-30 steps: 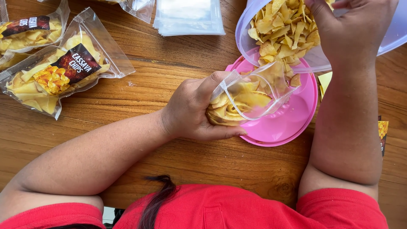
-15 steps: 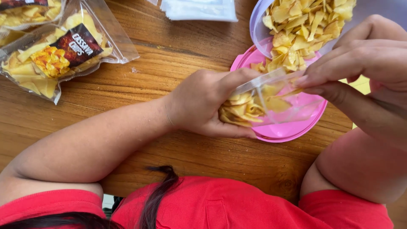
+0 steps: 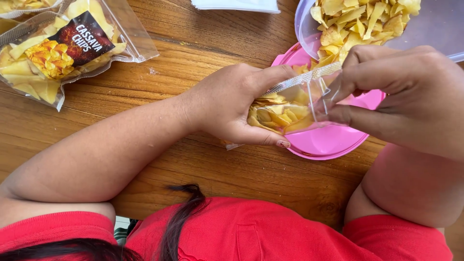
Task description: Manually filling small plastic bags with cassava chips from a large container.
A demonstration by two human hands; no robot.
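Clear zip pouch (image 3: 295, 104) of thin yellow chips – left hand (image 3: 232, 104) grips it, right hand (image 3: 401, 92) pinches its mouth, over a glossy pink plate (image 3: 333, 140).

I see a small clear bag (image 3: 290, 108) w/ a zip strip along its top edge, mouth open toward the right, lying on its side over the pink bowl (image 3: 333, 142). It's part full of pale yellow chips (image 3: 275, 115), flat and curled, piled at the closed end. Left hand (image 3: 232, 104) cups it; right-hand fingers (image 3: 348, 113) pinch its open edge.
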